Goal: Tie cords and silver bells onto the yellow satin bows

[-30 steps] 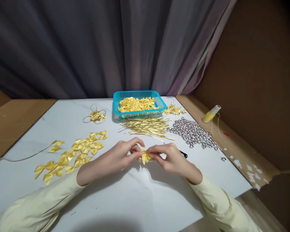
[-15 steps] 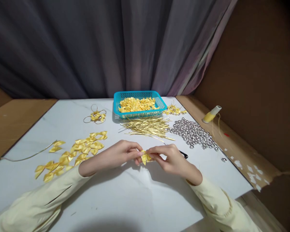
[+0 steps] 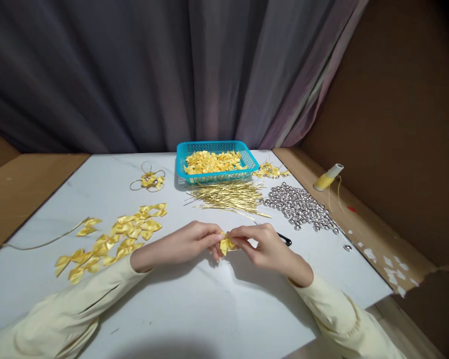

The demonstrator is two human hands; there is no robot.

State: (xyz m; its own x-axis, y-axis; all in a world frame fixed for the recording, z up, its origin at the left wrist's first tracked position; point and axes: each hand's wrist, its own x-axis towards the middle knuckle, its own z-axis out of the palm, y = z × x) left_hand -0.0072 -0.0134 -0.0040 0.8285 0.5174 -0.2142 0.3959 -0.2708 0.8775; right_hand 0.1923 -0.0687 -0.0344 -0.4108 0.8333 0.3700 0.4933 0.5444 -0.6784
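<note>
A small yellow ribbon bow is pinched between both hands just above the white table top. My left hand grips its left side with curled fingers. My right hand pinches its right side with thumb and forefinger. Behind the hands lies a bundle of thin gold wire ties. A pile of silver bells sits to the right of them. Loose yellow bows are scattered to the left.
A blue plastic basket full of yellow bows stands at the back. Finished bow pieces and bow pieces lie on either side of it. A yellow thread spool rests on the cardboard at right. A black tool shows behind my right hand.
My left hand has drawn in, its fingers curling tighter toward the bow. The right hand and the bow stay in nearly the same place.
</note>
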